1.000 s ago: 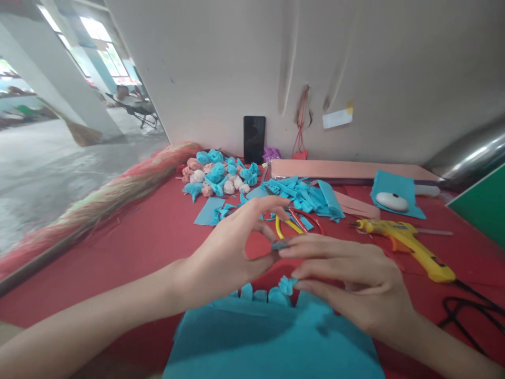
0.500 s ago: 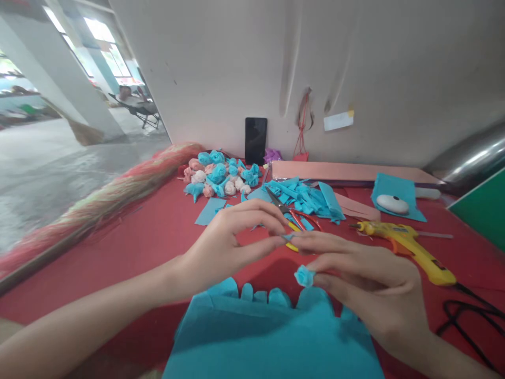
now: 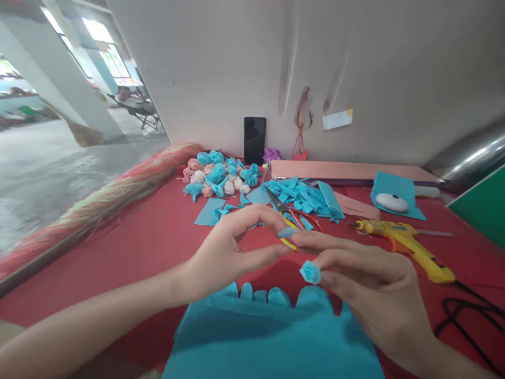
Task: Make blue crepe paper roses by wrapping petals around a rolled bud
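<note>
Between the thumb and a finger of my right hand point(image 3: 379, 289) is a small blue paper rose point(image 3: 310, 272), its swirled face turned toward me. A small blue paper petal point(image 3: 288, 232) sits at the tips of the upper fingers of that same hand. My left hand point(image 3: 240, 247) reaches in from the left with thumb and index finger apart; the index fingertip meets the petal's edge. Below both hands lies a large blue crepe paper sheet point(image 3: 272, 337) with a scalloped far edge. Just behind the fingers are scissors point(image 3: 294, 213) with red and yellow handles, partly hidden.
Blue, pink and white paper flowers point(image 3: 216, 173) are piled at the back left, beside blue paper scraps point(image 3: 303, 195). A phone point(image 3: 254, 139) leans on the wall. On the right lie a yellow glue gun point(image 3: 414, 247), its black cord point(image 3: 453, 316) and a white oval device point(image 3: 392, 202).
My left thumb has moved down away from the index finger, widening the gap and showing more of the petal. The rose has shifted slightly right and up with my right hand.
</note>
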The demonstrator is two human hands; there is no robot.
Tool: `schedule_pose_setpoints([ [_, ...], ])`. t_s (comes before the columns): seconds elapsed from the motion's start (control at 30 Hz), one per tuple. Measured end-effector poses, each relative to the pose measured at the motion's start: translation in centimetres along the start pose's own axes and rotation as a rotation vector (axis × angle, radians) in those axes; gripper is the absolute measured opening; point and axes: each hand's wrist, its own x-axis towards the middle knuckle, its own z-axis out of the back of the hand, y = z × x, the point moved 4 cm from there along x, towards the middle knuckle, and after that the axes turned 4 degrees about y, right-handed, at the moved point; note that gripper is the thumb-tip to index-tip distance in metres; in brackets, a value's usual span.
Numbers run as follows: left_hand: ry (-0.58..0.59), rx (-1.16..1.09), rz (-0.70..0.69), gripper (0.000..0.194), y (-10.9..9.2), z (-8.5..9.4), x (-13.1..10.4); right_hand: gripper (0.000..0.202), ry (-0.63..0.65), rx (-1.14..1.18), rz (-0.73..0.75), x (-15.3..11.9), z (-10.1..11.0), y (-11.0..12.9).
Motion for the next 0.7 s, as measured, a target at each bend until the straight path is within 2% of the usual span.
schedule_pose_setpoints([
  [0.13, -0.053, -0.090, 0.031, 0.009, 0.1, -0.1, -0.1, 0.026, 0.026, -0.001, 0.005, 0.0, -0.2, 0.1],
  [0.3, -0.050, -0.160, 0.118, 0.010, 0.2, 0.2, -0.1, 0.027, 0.050, -0.042, 0.118, 0.2, -0.3, 0.4],
  [0.47, -0.019, -0.075, 0.089, 0.015, -0.2, 0.5, 0.0, 0.020, 0.029, -0.097, 0.128, 0.3, -0.1, 0.0],
  [0.7, 0.063, 0.043, 0.016, 0.016, -1.0, 0.1, -0.2, 0.014, 0.030, -0.261, 0.159, -0.2, -0.1, 0.5],
])
